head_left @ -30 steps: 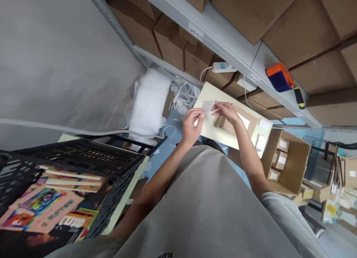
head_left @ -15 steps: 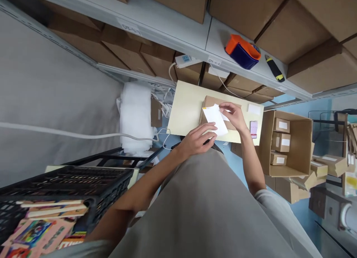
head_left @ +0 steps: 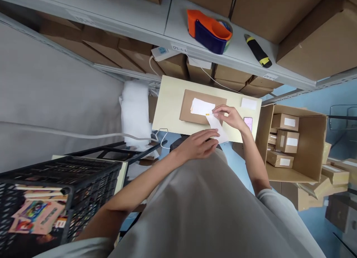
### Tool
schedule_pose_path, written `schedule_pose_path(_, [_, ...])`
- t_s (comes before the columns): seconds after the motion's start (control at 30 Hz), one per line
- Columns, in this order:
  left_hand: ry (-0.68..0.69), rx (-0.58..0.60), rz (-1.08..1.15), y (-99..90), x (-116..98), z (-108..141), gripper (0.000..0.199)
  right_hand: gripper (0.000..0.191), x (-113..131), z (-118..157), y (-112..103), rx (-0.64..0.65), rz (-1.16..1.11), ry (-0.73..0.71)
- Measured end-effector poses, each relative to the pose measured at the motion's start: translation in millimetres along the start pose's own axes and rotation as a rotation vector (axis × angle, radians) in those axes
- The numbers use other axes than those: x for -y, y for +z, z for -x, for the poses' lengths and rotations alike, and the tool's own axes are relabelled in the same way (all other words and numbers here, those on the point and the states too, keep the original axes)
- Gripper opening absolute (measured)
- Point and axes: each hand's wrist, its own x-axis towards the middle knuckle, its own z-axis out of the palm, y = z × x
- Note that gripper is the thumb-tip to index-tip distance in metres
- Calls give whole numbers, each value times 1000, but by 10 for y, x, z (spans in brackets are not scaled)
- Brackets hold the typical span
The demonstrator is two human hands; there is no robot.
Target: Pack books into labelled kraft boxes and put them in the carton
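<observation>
A white paper slip (head_left: 217, 128) with a small yellow mark at its top corner hangs over the table's near edge. My left hand (head_left: 201, 143) pinches its lower left side between fingers and thumb. At the slip's upper end, my right hand (head_left: 229, 117) has its fingertips closed on the corner. Just beyond, a flat brown cardboard box (head_left: 188, 105) lies on the pale yellow table (head_left: 170, 101), with more white slips (head_left: 203, 107) resting on top of it.
A phone (head_left: 248, 124) and white paper (head_left: 249, 103) lie at the table's right. An open carton (head_left: 309, 153) of small labelled boxes stands beyond. The shelf above holds a tape dispenser (head_left: 209, 31) and a cutter (head_left: 258, 50). A black crate (head_left: 92, 183) stands at left.
The slip in my hands has moved towards me, off the cardboard box. The slips lying on the box now show clearly. The view has shifted to the right.
</observation>
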Motion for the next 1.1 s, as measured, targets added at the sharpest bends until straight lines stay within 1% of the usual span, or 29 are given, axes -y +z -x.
schedule_pose_path(0.07, [-28,-1,17,126,-15,-38,23,32,-71,42,-127,-1,7,-4])
schedule_pose_path(0.13, [-68,-10,34,214,-6,-45,23,26,-140,84,-228,-32,15,-2])
schedule_pose_path(0.2, [-110,-36,43,262,28,-23,21,21,-201,129,-285,-91,8,-4])
schedule_pose_path(0.27, [-190,-84,36,285,83,18,18,18,-241,179,-288,-177,-17,-18])
schedule_pose_path(0.33, [-360,-169,25,316,157,62,18,18,-248,235,-238,-280,-47,-45])
schedule_pose_path(0.37, [-479,-214,37,343,201,82,24,18,-237,264,-197,-334,-59,-60])
schedule_pose_path(0.43, [-736,-273,132,422,302,114,47,20,-190,325,-88,-443,-67,-85])
schedule_pose_path(0.47, [-852,-284,214,469,357,126,57,21,-156,355,-25,-492,-64,-95])
schedule_pose_path(0.5, [-952,-283,313,517,412,133,62,22,-119,384,40,-534,-59,-103])
schedule_pose_path(0.57, [-1098,-279,514,594,514,133,64,24,-41,438,169,-588,-50,-116])
schedule_pose_path(0.63, [-1189,-309,664,625,590,114,63,26,31,484,282,-608,-62,-114])
schedule_pose_path(0.7, [-1230,-355,745,608,639,83,63,29,88,518,371,-615,-109,-93])
schedule_pose_path(0.77, [-1244,-389,783,562,672,54,63,31,127,538,436,-624,-174,-53])
schedule_pose_path(0.97, [-1276,-404,868,425,759,48,59,32,152,520,580,-706,-305,76])
schedule_pose_path(1.03, [-1273,-399,873,377,793,72,60,30,151,502,630,-731,-297,98])
schedule_pose_path(1.1, [-1256,-384,856,317,839,112,59,28,145,482,683,-755,-229,120])
